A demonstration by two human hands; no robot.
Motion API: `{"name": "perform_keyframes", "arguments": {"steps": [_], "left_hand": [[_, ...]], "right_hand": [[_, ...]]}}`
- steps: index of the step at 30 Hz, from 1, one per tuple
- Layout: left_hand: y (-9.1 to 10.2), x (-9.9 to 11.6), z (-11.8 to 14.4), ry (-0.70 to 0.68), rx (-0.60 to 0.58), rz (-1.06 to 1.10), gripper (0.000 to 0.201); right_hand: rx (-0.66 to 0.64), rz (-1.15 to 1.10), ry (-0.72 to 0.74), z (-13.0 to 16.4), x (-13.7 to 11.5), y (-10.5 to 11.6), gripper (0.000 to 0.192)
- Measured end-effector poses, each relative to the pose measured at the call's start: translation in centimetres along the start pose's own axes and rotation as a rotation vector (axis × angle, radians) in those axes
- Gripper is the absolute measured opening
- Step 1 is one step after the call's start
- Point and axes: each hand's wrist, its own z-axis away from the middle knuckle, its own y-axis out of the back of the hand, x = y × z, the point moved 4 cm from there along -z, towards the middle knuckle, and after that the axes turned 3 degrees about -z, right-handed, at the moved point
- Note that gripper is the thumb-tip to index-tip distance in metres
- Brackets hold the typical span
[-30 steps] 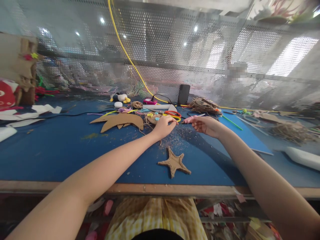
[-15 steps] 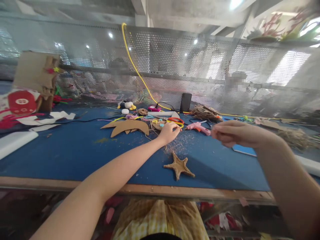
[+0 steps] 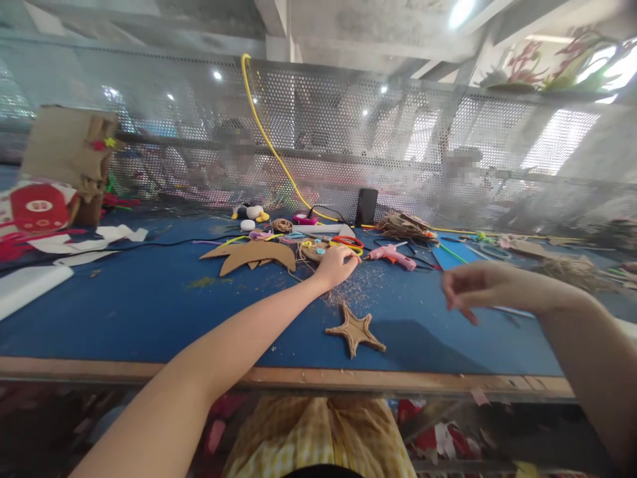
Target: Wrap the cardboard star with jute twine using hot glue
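The left hand (image 3: 336, 265) rests loosely curled, fingertips touching twine scraps (image 3: 312, 250) beside the scissors (image 3: 349, 243). The right hand (image 3: 478, 289) hovers empty, fingers loose, above the blue table (image 3: 149, 305), near the pink glue gun (image 3: 394, 255).

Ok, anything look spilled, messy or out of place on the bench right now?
Yes: fine brown crumbs lie scattered over the blue table between the left hand and the star cutout. The pink glue gun lies on its side amid tangled cords. The right hand holds nothing.
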Motion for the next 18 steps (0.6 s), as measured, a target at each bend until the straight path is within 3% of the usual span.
{"name": "perform_keyframes", "arguments": {"steps": [2, 6, 9, 12, 18], "left_hand": [[0.0, 0.0, 0.0, 0.002, 0.005, -0.009, 0.033], [0.4, 0.2, 0.0, 0.006, 0.04, -0.035, 0.015], [0.8, 0.4, 0.1, 0.016, 0.087, -0.067, 0.022], [0.9, 0.5, 0.2, 0.014, 0.118, -0.1, 0.021], [0.9, 0.0, 0.2, 0.047, 0.173, -0.167, 0.021]], "right_hand": [[0.003, -0.03, 0.003, -3.2, -0.3, -0.4, 0.04], [0.257, 0.194, 0.018, -9.5, -0.3, -0.4, 0.035], [0.452, 0.394, 0.012, -12.8, 0.5, -0.3, 0.023], [0.564, 0.486, -0.02, -14.0, 2.0, -0.7, 0.012], [0.705, 0.677, -0.208, -13.0, 5.0, -0.6, 0.032]]}}
